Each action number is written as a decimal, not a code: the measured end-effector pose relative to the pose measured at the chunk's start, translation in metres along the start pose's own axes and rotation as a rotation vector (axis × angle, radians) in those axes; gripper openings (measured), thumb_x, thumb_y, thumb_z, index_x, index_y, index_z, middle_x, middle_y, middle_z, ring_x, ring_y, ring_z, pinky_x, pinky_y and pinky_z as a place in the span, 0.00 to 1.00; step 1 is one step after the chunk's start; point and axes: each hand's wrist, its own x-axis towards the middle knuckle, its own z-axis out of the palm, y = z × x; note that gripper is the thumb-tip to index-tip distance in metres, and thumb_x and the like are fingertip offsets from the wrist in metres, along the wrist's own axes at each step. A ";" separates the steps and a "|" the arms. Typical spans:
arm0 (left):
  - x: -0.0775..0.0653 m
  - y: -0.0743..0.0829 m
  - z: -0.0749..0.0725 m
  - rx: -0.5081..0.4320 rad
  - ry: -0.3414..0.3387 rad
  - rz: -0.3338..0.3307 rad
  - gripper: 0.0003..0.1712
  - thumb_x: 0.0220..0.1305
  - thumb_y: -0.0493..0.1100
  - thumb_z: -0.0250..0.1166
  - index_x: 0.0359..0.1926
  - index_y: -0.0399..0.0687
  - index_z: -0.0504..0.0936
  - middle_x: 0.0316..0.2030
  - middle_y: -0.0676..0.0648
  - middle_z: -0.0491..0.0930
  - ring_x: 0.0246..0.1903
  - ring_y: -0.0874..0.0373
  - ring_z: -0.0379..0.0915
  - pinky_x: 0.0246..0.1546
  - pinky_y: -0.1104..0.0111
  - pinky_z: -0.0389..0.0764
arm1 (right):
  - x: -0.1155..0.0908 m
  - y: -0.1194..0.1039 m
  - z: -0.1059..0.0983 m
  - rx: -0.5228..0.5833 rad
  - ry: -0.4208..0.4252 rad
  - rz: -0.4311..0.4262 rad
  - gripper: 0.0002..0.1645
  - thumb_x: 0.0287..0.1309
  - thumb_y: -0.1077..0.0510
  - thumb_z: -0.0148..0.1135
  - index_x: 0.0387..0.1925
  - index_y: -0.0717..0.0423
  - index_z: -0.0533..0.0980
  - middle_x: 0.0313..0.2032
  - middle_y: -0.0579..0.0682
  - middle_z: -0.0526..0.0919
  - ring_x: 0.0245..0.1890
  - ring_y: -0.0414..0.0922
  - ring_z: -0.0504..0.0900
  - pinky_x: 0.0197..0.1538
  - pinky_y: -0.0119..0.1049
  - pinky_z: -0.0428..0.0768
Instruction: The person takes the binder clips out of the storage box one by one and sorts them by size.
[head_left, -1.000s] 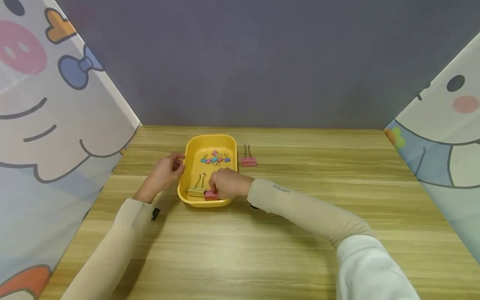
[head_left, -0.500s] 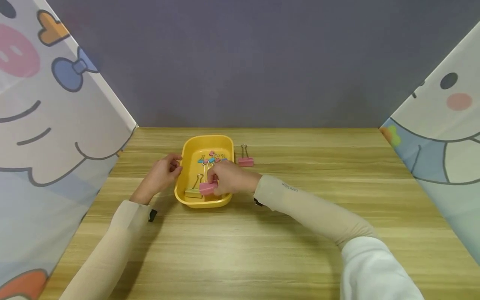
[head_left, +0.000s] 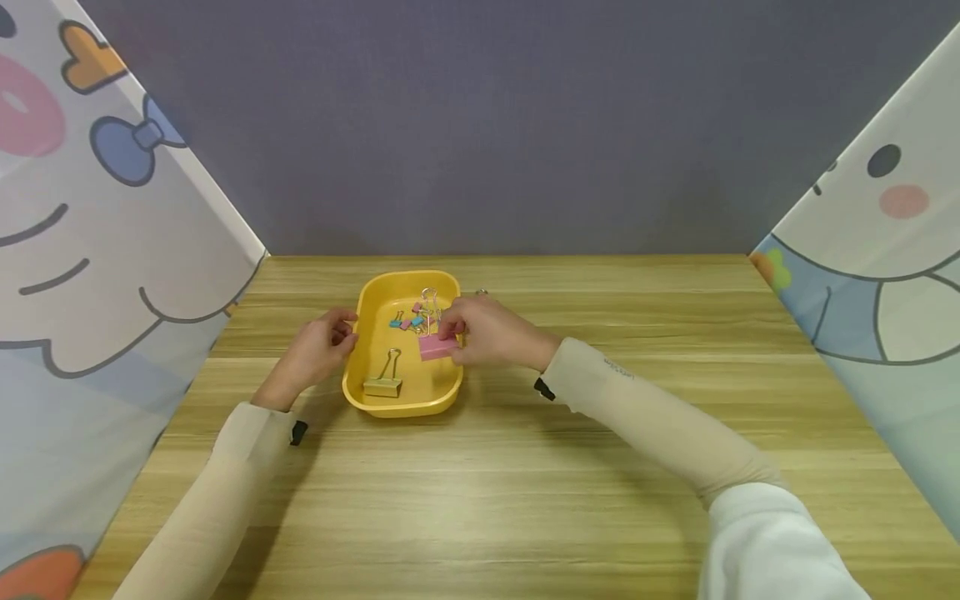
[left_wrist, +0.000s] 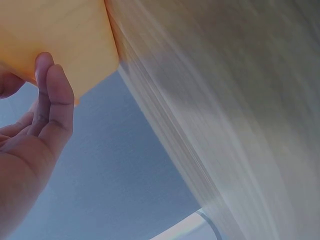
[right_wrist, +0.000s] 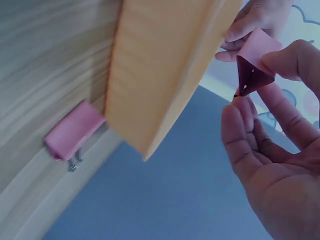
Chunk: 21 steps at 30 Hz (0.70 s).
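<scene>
My right hand (head_left: 491,332) pinches a large pink binder clip (head_left: 437,346) by its body over the right side of a yellow tray (head_left: 405,410). The right wrist view shows thumb and fingers on this clip (right_wrist: 259,47), held above the rim. My left hand (head_left: 318,348) touches the tray's left rim; in the left wrist view its fingers (left_wrist: 60,92) lie against the outer wall. A large yellow binder clip (head_left: 383,387) lies in the tray's near left part. Several small coloured binder clips (head_left: 417,321) are grouped at the far part.
Right of the tray, another pink binder clip (right_wrist: 75,130) lies on the wooden table (head_left: 600,317); the right hand mostly hides it in the head view. A grey panel (head_left: 510,125) stands behind the table, with printed cloth walls (head_left: 142,258) on both sides.
My right hand has lifted the pink binder clip from beside the yellow clip and carried it away and rightward to the tray's right side. The left hand stays at the left rim.
</scene>
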 end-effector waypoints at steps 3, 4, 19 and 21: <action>0.001 0.000 0.000 0.004 0.007 0.001 0.19 0.66 0.34 0.57 0.55 0.28 0.70 0.37 0.37 0.76 0.35 0.47 0.75 0.35 0.59 0.78 | -0.005 0.009 -0.001 0.016 0.019 -0.013 0.08 0.44 0.60 0.65 0.31 0.49 0.80 0.32 0.40 0.78 0.36 0.43 0.76 0.43 0.32 0.72; 0.001 0.000 0.000 0.005 0.009 0.001 0.19 0.66 0.34 0.57 0.55 0.28 0.70 0.37 0.37 0.76 0.35 0.47 0.75 0.35 0.59 0.78 | -0.007 0.011 -0.001 0.027 0.027 -0.018 0.07 0.45 0.60 0.65 0.31 0.50 0.80 0.32 0.40 0.78 0.36 0.43 0.76 0.42 0.32 0.73; 0.002 0.001 0.000 0.023 -0.001 -0.001 0.20 0.65 0.34 0.58 0.56 0.28 0.70 0.37 0.37 0.76 0.34 0.47 0.76 0.34 0.58 0.78 | -0.037 0.068 -0.032 0.050 0.142 0.051 0.11 0.45 0.63 0.71 0.35 0.52 0.82 0.33 0.42 0.80 0.37 0.47 0.78 0.44 0.40 0.76; 0.002 0.001 0.000 0.026 0.000 0.001 0.20 0.65 0.34 0.58 0.56 0.28 0.70 0.36 0.37 0.76 0.34 0.47 0.76 0.34 0.58 0.78 | -0.040 0.076 -0.035 0.063 0.133 0.073 0.12 0.44 0.63 0.71 0.35 0.53 0.82 0.33 0.43 0.80 0.38 0.49 0.78 0.44 0.44 0.76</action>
